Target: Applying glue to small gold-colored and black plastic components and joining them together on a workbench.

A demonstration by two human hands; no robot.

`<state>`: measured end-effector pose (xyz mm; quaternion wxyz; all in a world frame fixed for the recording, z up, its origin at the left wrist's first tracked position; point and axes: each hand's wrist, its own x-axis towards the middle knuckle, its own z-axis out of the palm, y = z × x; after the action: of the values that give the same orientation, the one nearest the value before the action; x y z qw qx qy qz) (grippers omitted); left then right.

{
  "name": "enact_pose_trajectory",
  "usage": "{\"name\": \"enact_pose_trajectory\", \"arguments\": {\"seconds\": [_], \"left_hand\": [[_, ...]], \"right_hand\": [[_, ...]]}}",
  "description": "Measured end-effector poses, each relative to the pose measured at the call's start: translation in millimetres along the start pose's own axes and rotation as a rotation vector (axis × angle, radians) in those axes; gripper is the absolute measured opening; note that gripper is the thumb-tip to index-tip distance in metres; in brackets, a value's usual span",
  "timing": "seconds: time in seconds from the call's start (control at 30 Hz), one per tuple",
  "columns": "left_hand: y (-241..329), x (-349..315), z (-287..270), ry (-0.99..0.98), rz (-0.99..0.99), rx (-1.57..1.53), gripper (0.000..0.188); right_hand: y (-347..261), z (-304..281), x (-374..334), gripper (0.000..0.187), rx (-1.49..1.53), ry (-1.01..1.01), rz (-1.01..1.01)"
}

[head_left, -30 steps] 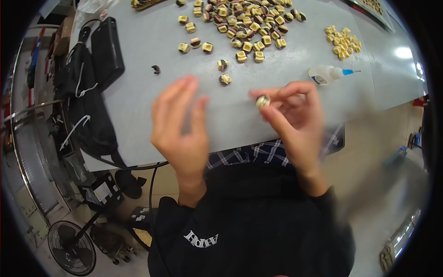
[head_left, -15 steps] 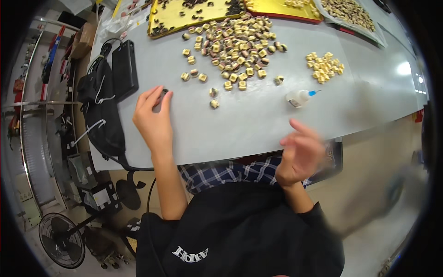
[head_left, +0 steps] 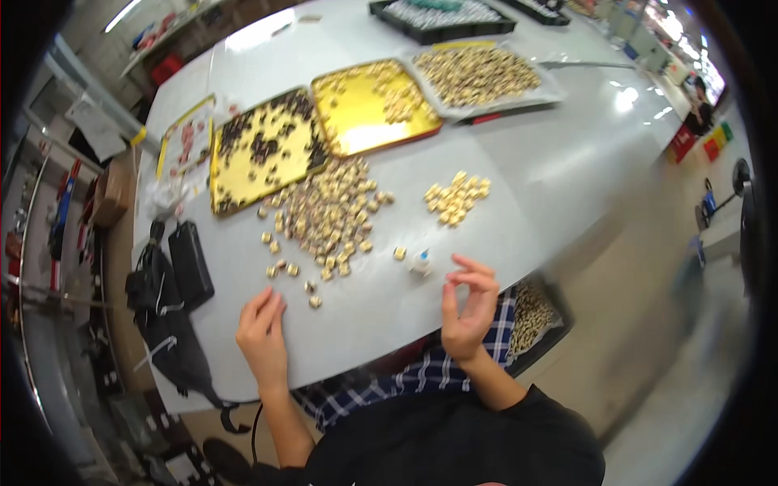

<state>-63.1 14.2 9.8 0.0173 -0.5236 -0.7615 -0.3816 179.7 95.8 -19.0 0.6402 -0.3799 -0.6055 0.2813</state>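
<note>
At the table's near left, my left hand [head_left: 262, 330] is closed in a pinch. A small dark piece showed between its thumb and fingers earlier; the fingers hide it now. My right hand [head_left: 469, 314] is raised at the table's near edge, fingers apart and nothing seen in it. Just beyond it stands a small white dropper bottle [head_left: 421, 262] with a blue tip, apart from the fingers. A single cream-and-dark cube [head_left: 399, 253] lies beside the bottle. Past my left hand is a large loose heap of such cubes [head_left: 324, 211], with a few strays nearby.
A smaller pile of cream pieces [head_left: 456, 199] lies to the right. Behind are a yellow tray of dark pieces [head_left: 243, 182], a yellow tray of cream pieces [head_left: 348, 134] and a full bagged tray [head_left: 547, 85]. A black box [head_left: 191, 263] and bag [head_left: 174, 348] sit left.
The view has tilted up and turned right, showing more of the far table. My right hand has come closer to the bottle. My left hand keeps its pinch.
</note>
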Motion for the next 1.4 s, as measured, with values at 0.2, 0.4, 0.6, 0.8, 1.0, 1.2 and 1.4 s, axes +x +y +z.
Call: {"name": "enact_pose_trajectory", "arguments": {"seconds": [0.2, 0.4, 0.6, 0.8, 1.0, 1.2, 1.4], "left_hand": [[-6.8, -8.1, -4.1, -0.047, 0.017, -0.077, 0.021], [-7.3, -4.0, -12.9, -0.085, 0.031, -0.094, 0.022], [-9.4, -4.5, -16.4, -0.095, -0.057, -0.070, 0.020], [-1.9, -14.3, -20.0, -0.003, -0.281, -0.282, 0.019], [3.1, -35.5, 1.9, 0.190, -0.287, -0.972, 0.026], [38.8, -38.6, 19.4, 0.015, -0.423, -1.116, 0.029], [35.1, -40.6, 24.4, -0.104, -0.357, -1.108, 0.030]], "right_hand": [[-1.8, -7.1, 4.3, 0.023, -0.079, -0.079, -0.006], [-8.2, -5.5, 12.1, 0.028, -0.059, -0.154, 0.063], [-14.9, 0.0, 15.1, 0.040, -0.169, -0.221, -0.010], [-19.6, 9.8, 22.7, 0.048, -0.376, -0.357, -0.003], [-1.5, 14.0, 17.5, 0.042, -0.154, -0.421, 0.230], [-11.5, 16.8, 19.2, 0.034, 0.223, -0.250, 0.443], [-15.8, 21.4, 19.3, 0.035, 0.489, -0.499, 0.505]]}}
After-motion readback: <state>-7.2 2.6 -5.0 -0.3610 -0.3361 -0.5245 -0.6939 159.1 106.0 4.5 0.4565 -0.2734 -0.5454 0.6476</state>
